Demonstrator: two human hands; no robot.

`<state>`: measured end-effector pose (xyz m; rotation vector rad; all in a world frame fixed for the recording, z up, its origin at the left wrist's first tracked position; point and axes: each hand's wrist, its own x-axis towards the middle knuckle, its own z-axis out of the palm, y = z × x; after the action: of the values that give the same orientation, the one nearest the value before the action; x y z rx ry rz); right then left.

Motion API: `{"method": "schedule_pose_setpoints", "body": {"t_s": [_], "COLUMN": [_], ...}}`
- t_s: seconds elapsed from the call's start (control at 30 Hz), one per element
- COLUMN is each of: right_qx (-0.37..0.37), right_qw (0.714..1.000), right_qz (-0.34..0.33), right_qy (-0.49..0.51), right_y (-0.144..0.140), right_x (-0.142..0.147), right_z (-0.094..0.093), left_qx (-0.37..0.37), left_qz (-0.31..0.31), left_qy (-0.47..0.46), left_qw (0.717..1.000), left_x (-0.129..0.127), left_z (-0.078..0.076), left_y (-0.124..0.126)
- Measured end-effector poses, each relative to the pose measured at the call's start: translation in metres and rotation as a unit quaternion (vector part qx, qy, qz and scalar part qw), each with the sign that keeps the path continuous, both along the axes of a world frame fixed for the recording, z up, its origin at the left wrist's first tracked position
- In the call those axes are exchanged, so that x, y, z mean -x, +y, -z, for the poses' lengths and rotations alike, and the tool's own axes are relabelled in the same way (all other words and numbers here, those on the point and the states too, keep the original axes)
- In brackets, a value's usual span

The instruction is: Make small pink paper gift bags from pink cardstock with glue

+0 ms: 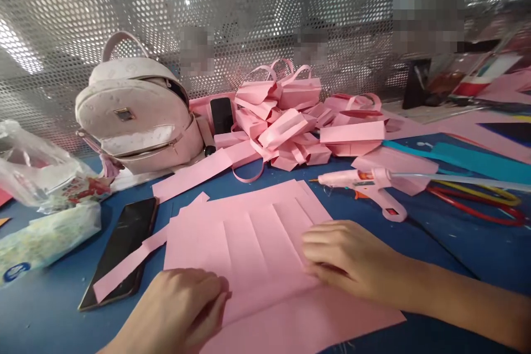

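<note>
A creased sheet of pink paper (257, 254) with several parallel fold lines lies in front of me on top of more pink sheets. My left hand (182, 304) is closed at its near left edge, fingers curled under and partly hidden. Across from it, my right hand (344, 254) has its fingers curled over the right edge of the same sheet. Beyond the right hand lies a pink hot glue gun (369, 185) with a glue stick in its back. A narrow pink paper strip (128, 265) rests across a dark phone (133, 232) at the left.
Folded pink paper bags with handles (286, 127) are heaped at the back. A white backpack (141, 116) and a second phone (222, 115) stand near a perforated metal panel (257, 5). Plastic bags (50, 238) lie left; blue paper (477, 160) and a red cord (477, 213) lie right.
</note>
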<state>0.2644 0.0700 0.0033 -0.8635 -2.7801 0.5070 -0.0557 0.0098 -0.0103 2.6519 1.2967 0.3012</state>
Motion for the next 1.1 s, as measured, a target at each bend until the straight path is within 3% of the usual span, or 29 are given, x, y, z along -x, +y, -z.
{"method": "schedule_pose_setpoints", "body": {"t_s": [0.1,0.67,1.1], "right_qx": [-0.012,-0.072,-0.047], "right_qw": [1.000,0.997,0.999], "right_qz": [-0.008,-0.019,-0.005], "right_qy": [0.001,0.008,-0.004], "right_y": [0.0011,0.0010,-0.0020], "right_x": [-0.0004,0.0016,0.0009], "right_z": [0.0046,0.0114,0.0086], "left_qx": [-0.035,-0.054,-0.137], "left_qz": [0.004,0.036,0.032], "left_qy": [0.020,0.054,0.015], "left_qw": [0.999,0.996,0.990], "left_x": [-0.0016,-0.0013,-0.0078], "left_z": [0.0010,0.0002,-0.0008], "left_y": [-0.0022,-0.0056,-0.0038]}}
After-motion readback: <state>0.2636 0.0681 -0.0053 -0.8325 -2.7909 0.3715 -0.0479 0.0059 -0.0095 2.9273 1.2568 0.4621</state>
